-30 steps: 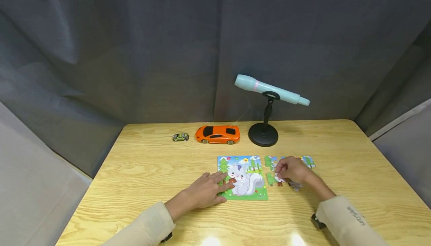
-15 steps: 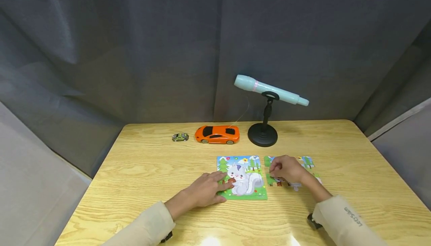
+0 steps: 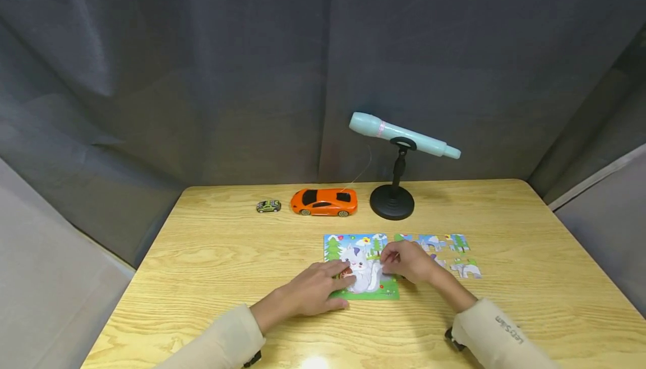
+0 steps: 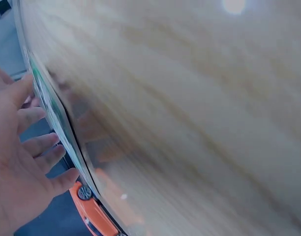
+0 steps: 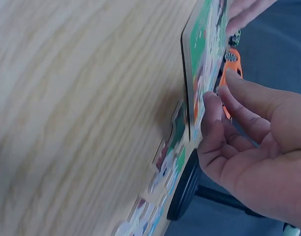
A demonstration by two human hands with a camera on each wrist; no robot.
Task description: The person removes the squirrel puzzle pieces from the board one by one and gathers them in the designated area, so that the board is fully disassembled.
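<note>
A jigsaw puzzle board (image 3: 333, 245) with a white squirrel picture lies flat on the table. My left hand (image 3: 314, 289) rests on its lower left part, fingers spread and straight. In the left wrist view the left hand (image 4: 27, 152) lies along the board's edge. My right hand (image 3: 411, 261) is at the board's right side by the squirrel's tail, thumb and fingers bent close together. In the right wrist view the right hand's fingertips (image 5: 213, 101) meet the board; whether they pinch a piece is hidden. Several loose jigsaw pieces (image 3: 466, 268) lie right of the board, some behind the hand.
An orange toy car (image 3: 324, 202) and a small green toy car (image 3: 269, 206) stand at the back of the wooden table (image 3: 217, 257). Right of them a light blue microphone (image 3: 404, 135) sits on a black stand (image 3: 392, 202). A dark curtain (image 3: 242, 77) hangs behind.
My right hand has moved left from the loose pieces to the board's right side, uncovering several pieces. My left hand has slid slightly right on the board.
</note>
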